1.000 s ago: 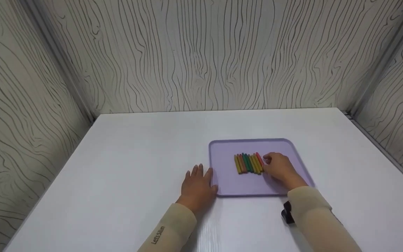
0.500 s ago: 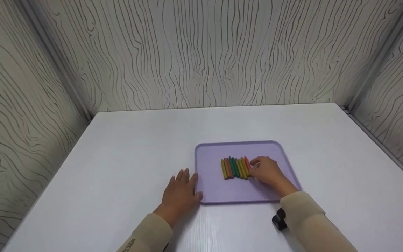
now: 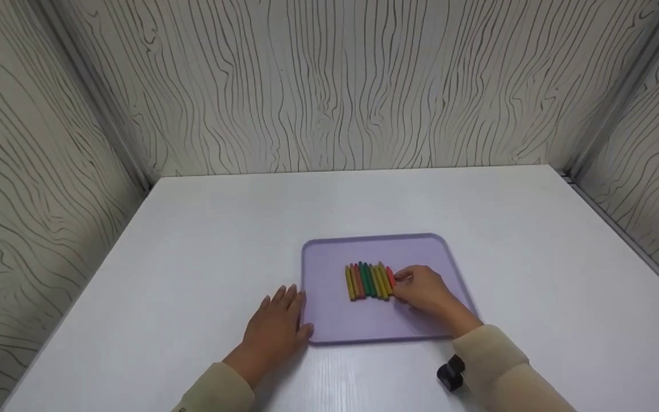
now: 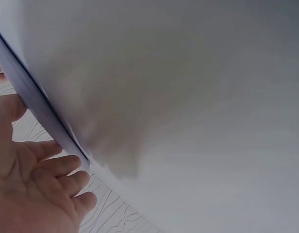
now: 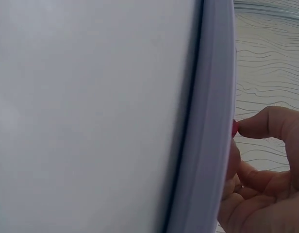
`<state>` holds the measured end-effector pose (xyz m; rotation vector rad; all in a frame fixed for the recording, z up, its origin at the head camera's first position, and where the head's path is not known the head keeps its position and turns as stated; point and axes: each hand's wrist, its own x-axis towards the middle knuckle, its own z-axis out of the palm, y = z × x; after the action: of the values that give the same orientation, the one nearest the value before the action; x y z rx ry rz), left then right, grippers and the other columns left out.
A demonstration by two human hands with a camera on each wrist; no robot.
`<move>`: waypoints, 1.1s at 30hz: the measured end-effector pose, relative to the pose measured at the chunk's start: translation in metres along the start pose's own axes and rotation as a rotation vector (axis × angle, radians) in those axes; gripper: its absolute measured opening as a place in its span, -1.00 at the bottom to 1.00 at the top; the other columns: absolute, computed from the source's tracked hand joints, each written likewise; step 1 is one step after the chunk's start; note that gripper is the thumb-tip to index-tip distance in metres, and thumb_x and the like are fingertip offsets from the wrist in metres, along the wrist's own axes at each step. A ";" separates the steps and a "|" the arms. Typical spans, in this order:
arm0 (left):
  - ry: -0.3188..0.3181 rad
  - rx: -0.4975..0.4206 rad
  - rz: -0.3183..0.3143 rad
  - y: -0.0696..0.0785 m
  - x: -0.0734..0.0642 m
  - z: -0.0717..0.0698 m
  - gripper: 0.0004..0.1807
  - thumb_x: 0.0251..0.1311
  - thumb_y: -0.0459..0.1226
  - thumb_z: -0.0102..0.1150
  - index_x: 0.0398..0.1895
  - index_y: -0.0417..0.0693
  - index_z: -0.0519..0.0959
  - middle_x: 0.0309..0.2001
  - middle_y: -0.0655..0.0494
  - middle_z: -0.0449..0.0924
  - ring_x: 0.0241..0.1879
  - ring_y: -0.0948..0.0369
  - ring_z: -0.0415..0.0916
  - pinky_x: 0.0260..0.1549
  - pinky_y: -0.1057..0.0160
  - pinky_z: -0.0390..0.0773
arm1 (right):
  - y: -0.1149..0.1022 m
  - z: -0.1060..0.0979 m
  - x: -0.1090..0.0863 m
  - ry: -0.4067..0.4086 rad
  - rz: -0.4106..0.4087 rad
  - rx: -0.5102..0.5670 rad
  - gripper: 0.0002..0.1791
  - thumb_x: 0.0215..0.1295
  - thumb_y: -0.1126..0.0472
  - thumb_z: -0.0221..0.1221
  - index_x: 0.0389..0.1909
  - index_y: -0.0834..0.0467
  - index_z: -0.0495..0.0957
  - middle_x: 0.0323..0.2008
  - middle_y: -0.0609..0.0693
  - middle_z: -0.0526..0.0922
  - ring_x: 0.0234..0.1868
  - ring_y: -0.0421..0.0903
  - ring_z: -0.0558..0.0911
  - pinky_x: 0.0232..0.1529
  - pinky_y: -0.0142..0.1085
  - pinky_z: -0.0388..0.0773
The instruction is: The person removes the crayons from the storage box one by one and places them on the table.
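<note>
A purple tray lies on the white table, with several crayons side by side in it: yellow, orange-brown, green and red. My left hand rests flat at the tray's left side, fingers spread and relaxed, thumb against the rim; the left wrist view shows this hand by the tray edge. My right hand reaches over the tray and pinches the red crayon at the row's right end. In the right wrist view a red tip shows by the thumb; the tray edge hides the rest.
The white table surrounds the tray. Wood-grain panels stand at the back and both sides. A small black device sits under the right sleeve.
The tray has slid left and slightly toward me, with the crayons in it. Both hands have moved left along with it. The right hand has stayed at the red crayon.
</note>
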<state>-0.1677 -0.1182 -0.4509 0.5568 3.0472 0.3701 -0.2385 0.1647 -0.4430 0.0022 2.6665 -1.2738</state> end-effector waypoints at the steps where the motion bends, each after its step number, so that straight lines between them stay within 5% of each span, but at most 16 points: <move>1: -0.005 -0.005 -0.002 -0.001 -0.002 -0.001 -0.31 0.32 -0.01 0.01 0.35 -0.30 0.26 0.36 -0.21 0.20 0.37 -0.13 0.07 0.31 -0.13 0.09 | 0.000 0.001 -0.002 -0.001 -0.001 0.006 -0.55 0.00 0.35 0.14 -0.02 0.40 0.53 -0.44 0.01 0.64 -0.53 -0.17 0.55 -0.54 -0.35 0.55; 10: -0.008 -0.032 -0.016 -0.010 -0.016 -0.003 -0.31 0.30 -0.03 0.05 0.35 -0.31 0.26 0.35 -0.21 0.23 0.36 -0.15 0.09 0.29 -0.17 0.12 | -0.003 0.012 -0.019 -0.016 -0.006 0.017 -0.65 0.15 0.29 0.22 -0.03 0.36 0.56 -0.43 -0.01 0.63 -0.52 -0.17 0.55 -0.50 -0.35 0.53; 33: 0.003 -0.100 0.036 -0.043 -0.045 -0.011 -0.32 0.28 -0.10 0.10 0.33 -0.37 0.25 0.35 -0.20 0.24 0.35 -0.15 0.11 0.27 -0.19 0.13 | -0.008 0.029 -0.050 -0.041 -0.007 0.155 -0.59 0.10 0.42 0.16 0.03 0.36 0.52 -0.47 0.00 0.58 -0.59 -0.17 0.50 -0.59 -0.37 0.47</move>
<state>-0.1407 -0.1757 -0.4518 0.6070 3.0045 0.5216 -0.1847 0.1411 -0.4459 -0.0123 2.5289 -1.4635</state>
